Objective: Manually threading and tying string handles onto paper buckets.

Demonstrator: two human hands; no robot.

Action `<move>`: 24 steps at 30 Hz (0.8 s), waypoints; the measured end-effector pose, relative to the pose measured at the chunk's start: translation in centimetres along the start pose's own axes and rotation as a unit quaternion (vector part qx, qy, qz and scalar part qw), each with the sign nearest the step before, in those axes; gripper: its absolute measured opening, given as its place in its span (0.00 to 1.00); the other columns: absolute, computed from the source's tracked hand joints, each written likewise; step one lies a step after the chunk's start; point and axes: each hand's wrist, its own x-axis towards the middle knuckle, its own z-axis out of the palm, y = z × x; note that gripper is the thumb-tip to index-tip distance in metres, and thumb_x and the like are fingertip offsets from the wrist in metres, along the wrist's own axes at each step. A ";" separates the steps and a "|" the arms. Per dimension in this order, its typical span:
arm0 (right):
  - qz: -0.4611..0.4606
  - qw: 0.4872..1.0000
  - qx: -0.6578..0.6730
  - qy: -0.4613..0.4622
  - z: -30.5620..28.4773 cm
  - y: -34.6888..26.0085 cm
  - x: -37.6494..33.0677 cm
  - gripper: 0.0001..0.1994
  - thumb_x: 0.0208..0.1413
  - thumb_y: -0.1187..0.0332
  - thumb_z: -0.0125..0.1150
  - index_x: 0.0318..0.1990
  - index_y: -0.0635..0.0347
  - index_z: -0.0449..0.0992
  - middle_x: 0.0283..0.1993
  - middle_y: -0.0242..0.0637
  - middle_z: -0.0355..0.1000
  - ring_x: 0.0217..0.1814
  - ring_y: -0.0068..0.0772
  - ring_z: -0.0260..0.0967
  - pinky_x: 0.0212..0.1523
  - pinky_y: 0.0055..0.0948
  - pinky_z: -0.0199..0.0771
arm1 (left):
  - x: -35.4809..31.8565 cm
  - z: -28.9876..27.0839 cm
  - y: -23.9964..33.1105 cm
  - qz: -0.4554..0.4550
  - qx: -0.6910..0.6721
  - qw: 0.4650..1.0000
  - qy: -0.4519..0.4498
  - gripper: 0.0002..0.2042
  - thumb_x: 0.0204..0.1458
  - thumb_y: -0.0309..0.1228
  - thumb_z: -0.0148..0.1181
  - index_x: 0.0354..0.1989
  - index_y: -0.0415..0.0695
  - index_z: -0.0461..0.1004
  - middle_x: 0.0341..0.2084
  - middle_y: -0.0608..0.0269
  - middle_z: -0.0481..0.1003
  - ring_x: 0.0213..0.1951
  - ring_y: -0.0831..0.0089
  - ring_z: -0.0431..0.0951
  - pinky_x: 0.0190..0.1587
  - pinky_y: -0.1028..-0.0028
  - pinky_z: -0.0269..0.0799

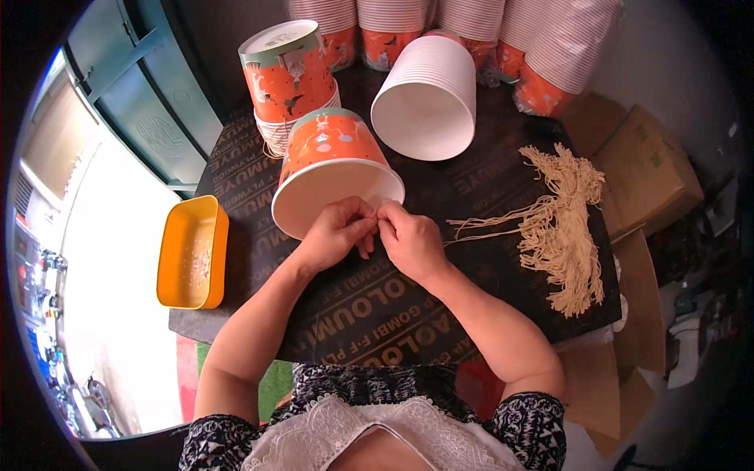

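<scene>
An orange paper bucket (pixel 338 145) with a white rim lies tipped on its side, its open mouth toward me. My left hand (pixel 342 231) and my right hand (pixel 412 239) meet at the lower right of that rim. The thumb and fingers of both are pinched together, fingertip to fingertip. Whatever is between them is too small to make out. Right of my right hand lies a bundle of cream strings (pixel 561 235), a few loose strands reaching toward my wrist.
Behind the tipped bucket stands an upside-down bucket stack (pixel 290 74). A white nested stack (pixel 424 102) lies beside it, with plastic-wrapped bucket stacks (pixel 393 31) along the back. A yellow bin (pixel 192 255) holding small bits sits at the table's left edge. Cardboard boxes (pixel 648 173) are on the right.
</scene>
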 end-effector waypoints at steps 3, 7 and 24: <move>0.005 1.000 -0.005 -0.004 -0.1 -0.4 -0.1 0.03 0.55 0.70 0.55 0.35 0.57 0.71 0.20 0.48 0.71 0.25 0.53 0.73 0.25 0.48 0.70 | 0.0 0.3 0.3 -0.028 0.005 0.999 0.023 0.05 0.59 0.26 0.51 0.34 0.36 0.67 0.21 0.62 0.72 0.21 0.76 0.73 0.24 0.78 0.71; 0.009 1.000 0.001 -0.009 0.0 0.1 -0.3 0.03 0.53 0.71 0.55 0.35 0.58 0.70 0.20 0.48 0.71 0.25 0.54 0.73 0.25 0.48 0.70 | 0.1 0.7 0.8 -0.037 0.020 0.998 0.053 0.06 0.58 0.26 0.52 0.32 0.36 0.67 0.20 0.61 0.72 0.20 0.75 0.73 0.22 0.77 0.70; -0.100 0.995 0.012 0.008 -0.8 -0.1 -0.4 0.03 0.52 0.75 0.56 0.35 0.60 0.71 0.28 0.46 0.73 0.28 0.50 0.74 0.26 0.42 0.73 | 0.1 0.2 1.8 -0.077 -0.007 0.995 0.063 0.05 0.52 0.22 0.56 0.28 0.36 0.66 0.20 0.59 0.71 0.18 0.75 0.70 0.18 0.77 0.65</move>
